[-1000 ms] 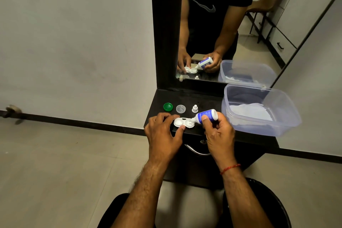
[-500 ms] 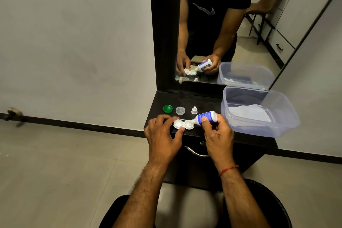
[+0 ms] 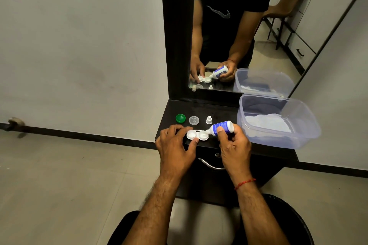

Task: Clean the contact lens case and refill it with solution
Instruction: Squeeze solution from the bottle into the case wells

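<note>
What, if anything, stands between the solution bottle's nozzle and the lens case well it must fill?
Nothing visible. The right hand tilts the solution bottle with its nozzle at the right well of the lens case, which the left hand holds. Both wells are uncovered.

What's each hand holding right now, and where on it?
The left hand pinches the lens case at its left well; the right hand grips the solution bottle round its body.

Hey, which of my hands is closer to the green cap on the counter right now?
Left. The left hand sits just in front of the green cap, holding the lens case; the right hand is farther off to the cap's right, gripping the solution bottle.
</note>
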